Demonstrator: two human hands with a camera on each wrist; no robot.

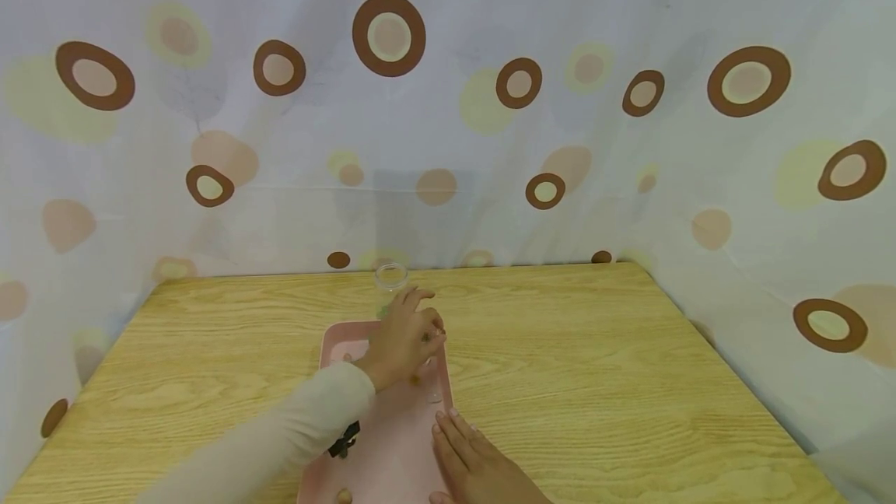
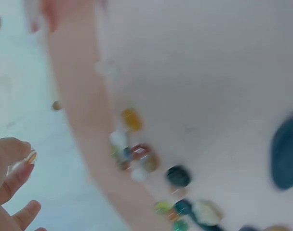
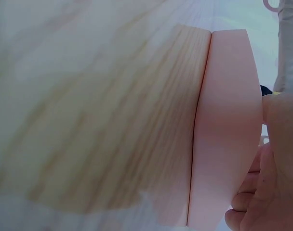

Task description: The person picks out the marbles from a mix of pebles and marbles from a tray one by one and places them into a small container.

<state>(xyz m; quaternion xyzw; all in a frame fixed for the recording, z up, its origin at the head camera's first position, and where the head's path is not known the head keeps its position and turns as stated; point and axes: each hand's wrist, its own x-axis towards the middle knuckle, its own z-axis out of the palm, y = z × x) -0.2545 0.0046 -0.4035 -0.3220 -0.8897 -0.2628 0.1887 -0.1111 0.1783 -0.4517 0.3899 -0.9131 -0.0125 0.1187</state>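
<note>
My left hand (image 1: 404,339) is over the far right part of a pink tray (image 1: 392,449). Between its thumb and forefinger it pinches a small clear marble (image 2: 32,156) with an orange streak. My right hand (image 1: 479,457) rests on the tray's right rim with its fingers straight. In the left wrist view, colourful glassy pieces and pebbles lie in the tray, among them an amber piece (image 2: 132,120) and a dark round one (image 2: 178,176). A clear jar (image 1: 391,278) with green bits low inside stands behind the tray, partly hidden by my left hand.
The wood-grain table (image 1: 595,379) carries the tray. Behind it hangs a pale curtain (image 1: 448,123) with brown rings. A black object (image 1: 344,439) shows by my left sleeve. A large dark oval piece (image 2: 287,154) is at the left wrist view's right edge.
</note>
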